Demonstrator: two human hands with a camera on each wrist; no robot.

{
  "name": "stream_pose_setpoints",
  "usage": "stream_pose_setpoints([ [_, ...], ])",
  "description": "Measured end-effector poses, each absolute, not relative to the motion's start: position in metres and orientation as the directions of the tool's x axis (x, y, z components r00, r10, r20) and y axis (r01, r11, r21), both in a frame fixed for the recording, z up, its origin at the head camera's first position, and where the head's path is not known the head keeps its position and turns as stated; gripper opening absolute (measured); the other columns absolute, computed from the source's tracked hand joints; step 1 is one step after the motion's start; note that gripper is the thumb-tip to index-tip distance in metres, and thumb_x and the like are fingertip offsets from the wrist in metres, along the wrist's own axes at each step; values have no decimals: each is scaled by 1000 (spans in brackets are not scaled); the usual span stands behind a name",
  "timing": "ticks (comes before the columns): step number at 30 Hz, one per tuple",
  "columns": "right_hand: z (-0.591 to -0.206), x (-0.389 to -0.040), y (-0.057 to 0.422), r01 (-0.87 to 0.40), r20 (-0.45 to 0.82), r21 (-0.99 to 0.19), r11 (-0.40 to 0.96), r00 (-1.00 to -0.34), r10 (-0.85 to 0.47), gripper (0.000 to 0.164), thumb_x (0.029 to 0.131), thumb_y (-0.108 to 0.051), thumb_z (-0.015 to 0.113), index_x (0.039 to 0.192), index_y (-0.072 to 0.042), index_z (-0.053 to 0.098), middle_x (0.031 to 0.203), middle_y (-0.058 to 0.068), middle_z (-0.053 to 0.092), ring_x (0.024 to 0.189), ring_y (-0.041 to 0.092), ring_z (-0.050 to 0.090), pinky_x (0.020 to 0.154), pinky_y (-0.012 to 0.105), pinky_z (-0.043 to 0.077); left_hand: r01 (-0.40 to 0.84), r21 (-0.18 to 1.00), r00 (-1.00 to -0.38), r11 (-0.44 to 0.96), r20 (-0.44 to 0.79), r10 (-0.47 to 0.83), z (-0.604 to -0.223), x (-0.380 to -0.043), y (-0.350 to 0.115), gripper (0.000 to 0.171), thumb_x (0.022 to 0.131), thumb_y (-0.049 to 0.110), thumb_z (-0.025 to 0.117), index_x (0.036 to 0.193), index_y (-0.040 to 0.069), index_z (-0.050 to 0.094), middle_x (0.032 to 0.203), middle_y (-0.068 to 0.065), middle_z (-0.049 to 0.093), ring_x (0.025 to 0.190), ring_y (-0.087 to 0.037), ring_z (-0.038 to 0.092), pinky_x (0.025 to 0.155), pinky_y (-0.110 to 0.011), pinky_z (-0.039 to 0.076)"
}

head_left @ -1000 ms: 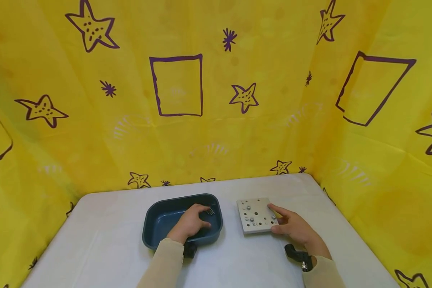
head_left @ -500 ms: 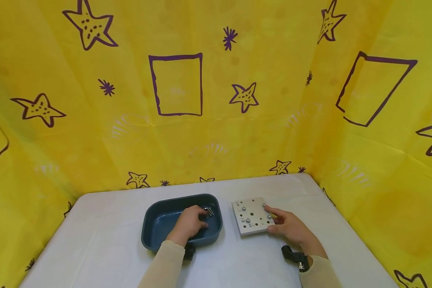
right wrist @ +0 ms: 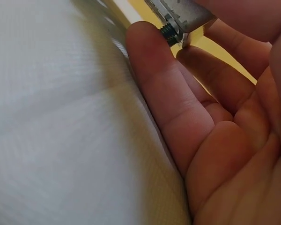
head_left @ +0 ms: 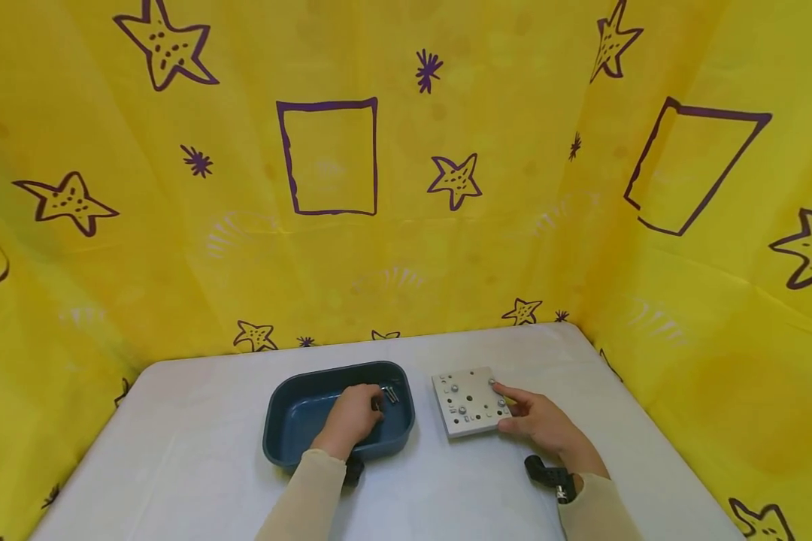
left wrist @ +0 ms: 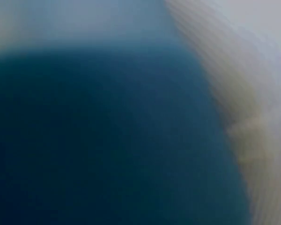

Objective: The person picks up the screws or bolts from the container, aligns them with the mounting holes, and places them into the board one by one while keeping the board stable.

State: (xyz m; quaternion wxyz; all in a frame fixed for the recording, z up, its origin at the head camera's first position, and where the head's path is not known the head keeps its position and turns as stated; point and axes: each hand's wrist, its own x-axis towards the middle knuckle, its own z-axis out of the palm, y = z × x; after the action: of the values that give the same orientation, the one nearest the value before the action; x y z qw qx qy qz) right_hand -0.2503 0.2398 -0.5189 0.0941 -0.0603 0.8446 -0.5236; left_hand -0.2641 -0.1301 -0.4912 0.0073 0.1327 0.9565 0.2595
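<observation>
The left hand (head_left: 348, 421) is dipping over the near wall of the blue tray (head_left: 298, 421), fingers curling; what they may be pinching isn't showing. The right hand (head_left: 548, 424) is gripping the right edge of a drilled metal plate (head_left: 471, 402), which is lying at its 9 to 10 o'clock. Loose screws (head_left: 391, 394) are lying in the tray at the left hand's 1 to 2 o'clock, long axes running roughly 11 to 5; that hand is sitting nearer. The tray's right wall is standing between screws and plate. Beyond the worktop (head_left: 196, 443), yellow sheeting (head_left: 325, 293) is hanging.
</observation>
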Motion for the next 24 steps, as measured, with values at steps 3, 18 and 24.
stream_pose_setpoints([
  [3,-520,-251,240,3,-103,-895,447,-974,-201,72,76,-30,86,142,-28,58,123,3,64,101,22,58,92,41,41,236,553,-968,799,58,246,-491,-264,-131,31,85,2,76,115,2,70,95,-4,66,86,-21,58,84,-45,52],
  [18,-517,-253,239,57,-148,-916,397,-968,-203,74,74,-25,87,143,-26,58,123,4,64,100,23,59,86,34,45,64,925,-998,375,68,3,-460,-256,-136,19,86,-2,74,104,2,71,95,-4,68,87,-21,64,78,-39,53],
  [24,-521,-253,242,23,-123,-920,392,-965,-233,74,77,-27,86,144,-26,56,120,5,65,102,24,60,89,36,44,-14,990,-999,141,-19,31,-440,-254,-121,16,90,0,70,106,4,71,103,-10,68,92,-25,67,87,-42,54],
])
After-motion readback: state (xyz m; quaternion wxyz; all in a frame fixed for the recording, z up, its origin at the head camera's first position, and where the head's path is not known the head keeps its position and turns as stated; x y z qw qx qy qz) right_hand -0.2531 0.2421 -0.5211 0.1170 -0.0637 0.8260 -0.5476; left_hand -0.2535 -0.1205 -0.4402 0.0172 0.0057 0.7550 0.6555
